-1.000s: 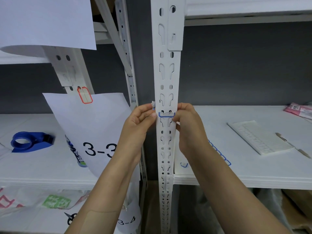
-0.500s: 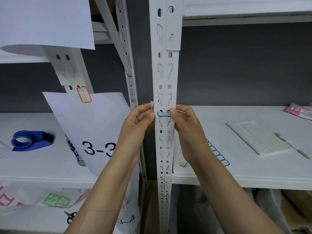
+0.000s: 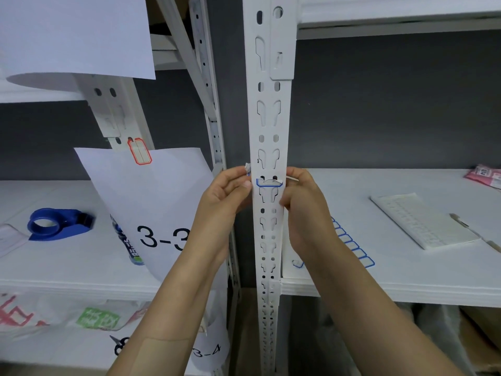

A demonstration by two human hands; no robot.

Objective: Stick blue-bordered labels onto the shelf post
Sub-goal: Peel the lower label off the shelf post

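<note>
A white perforated shelf post [image 3: 268,118] runs up the middle of the view. A blue-bordered label [image 3: 269,183] lies across it at hand height, partly stuck, its upper part torn or curled. My left hand [image 3: 225,194] pinches the label's left end, with a small white scrap sticking up above the fingers. My right hand [image 3: 301,196] pinches the right end, where a thin white strip pokes out. A sheet of blue-bordered labels [image 3: 352,245] lies on the right shelf behind my right wrist.
A blue tape dispenser [image 3: 57,225] sits on the left shelf. Paper signs "3-3" [image 3: 151,213] and "3-4" hang from a left post bearing a red-bordered label [image 3: 139,151]. A white label backing sheet [image 3: 423,221] and pink packet [image 3: 485,176] lie on the right shelf.
My right hand shifted slightly right off the post's face, uncovering more of the label. The left hand stayed at the left end.
</note>
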